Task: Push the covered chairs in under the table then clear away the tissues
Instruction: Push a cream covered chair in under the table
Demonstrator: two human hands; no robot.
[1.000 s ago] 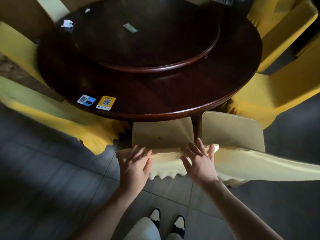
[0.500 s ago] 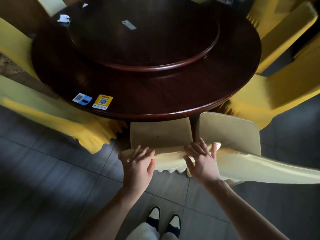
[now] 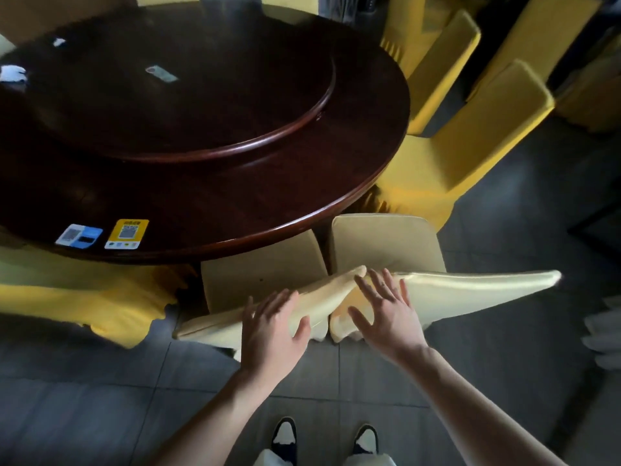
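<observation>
Two cream-covered chairs stand side by side at the near rim of the dark round table [image 3: 302, 223]. The left chair [image 3: 258, 264] has its seat partly under the rim; the right chair [image 3: 383, 243] sits a little further out. My left hand [image 3: 272, 327] lies flat, fingers spread, on the left chair's back. My right hand [image 3: 386, 311] is spread over the near end of the right chair's back [image 3: 470, 290]. Neither hand grips anything. White crumpled tissues [image 3: 13, 74] lie at the table's far left, with a smaller tissue scrap [image 3: 58, 42] behind them.
A raised turntable [image 3: 201, 136] fills the table's middle, with a small packet [image 3: 161, 74] on it. Two code stickers [image 3: 126, 233] sit by the near rim. Yellow-covered chairs stand at the right [image 3: 453, 156] and left [image 3: 84, 297]. A blurred white shape [image 3: 605, 334] is at the right edge.
Both hands have shifted right along the chair backs. My right hand went from the left chair's back to the right chair's. The view swung right and closer.
</observation>
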